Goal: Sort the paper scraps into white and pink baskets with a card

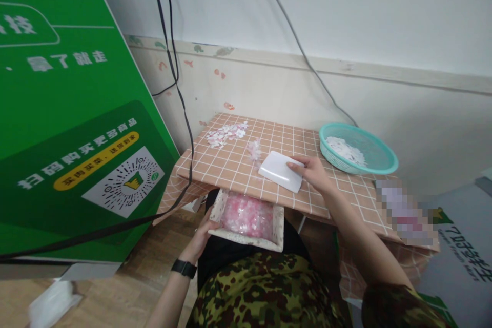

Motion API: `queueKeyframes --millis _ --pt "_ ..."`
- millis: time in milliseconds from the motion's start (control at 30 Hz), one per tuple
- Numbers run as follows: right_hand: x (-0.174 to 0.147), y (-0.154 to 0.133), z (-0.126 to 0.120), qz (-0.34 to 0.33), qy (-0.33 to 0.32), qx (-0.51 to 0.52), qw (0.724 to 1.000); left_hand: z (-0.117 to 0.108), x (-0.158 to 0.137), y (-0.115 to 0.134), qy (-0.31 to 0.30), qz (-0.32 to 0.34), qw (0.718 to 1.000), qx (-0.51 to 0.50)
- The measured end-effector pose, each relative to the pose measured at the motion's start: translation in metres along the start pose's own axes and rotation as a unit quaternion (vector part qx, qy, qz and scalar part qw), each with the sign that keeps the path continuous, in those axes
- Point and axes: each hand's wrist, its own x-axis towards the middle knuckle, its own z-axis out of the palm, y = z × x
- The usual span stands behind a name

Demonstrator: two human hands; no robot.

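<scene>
My left hand (205,232) is closed on the left side of a pale, speckled rectangular box (280,228). The box rests at my lap, below the table edge, with clear plastic packets of pink pieces (248,215) inside. Over the table my right hand (312,171) grips the right side of a smooth white rectangular plate (282,170), thumb on top; its other fingers are partly hidden. Just left of the plate lie small clear packets (253,149). Farther back at the left is a scattered pile of small white and pink pieces (227,134).
A turquoise mesh basket (384,164) holding white pieces stands on the right of the checked table (284,138). A tall green cabinet (126,82) is close on the left, with a dark strap (187,118) hanging before it. A grey box (461,236) stands at right.
</scene>
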Motion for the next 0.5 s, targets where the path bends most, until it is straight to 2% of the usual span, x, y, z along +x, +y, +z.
queueKeyframes --millis 133,267,333,400,500 --pt "-0.003 -0.011 0.009 0.009 0.000 0.003 1.000 0.001 0.000 0.001 0.003 -0.003 1.000 0.002" --pt "-0.015 -0.025 0.023 -0.010 -0.105 0.037 0.994 -0.001 0.001 -0.001 -0.004 -0.001 1.000 0.001" --pt "-0.017 -0.027 0.022 -0.022 -0.146 0.046 0.988 -0.002 0.002 -0.002 -0.003 0.000 1.000 0.001" --pt "-0.013 -0.024 0.014 -0.017 -0.112 0.041 0.993 -0.002 0.002 -0.002 -0.001 0.002 1.000 0.004" --pt "0.000 -0.011 -0.004 0.011 0.028 0.021 0.999 0.000 0.001 -0.001 -0.005 0.017 1.000 0.010"
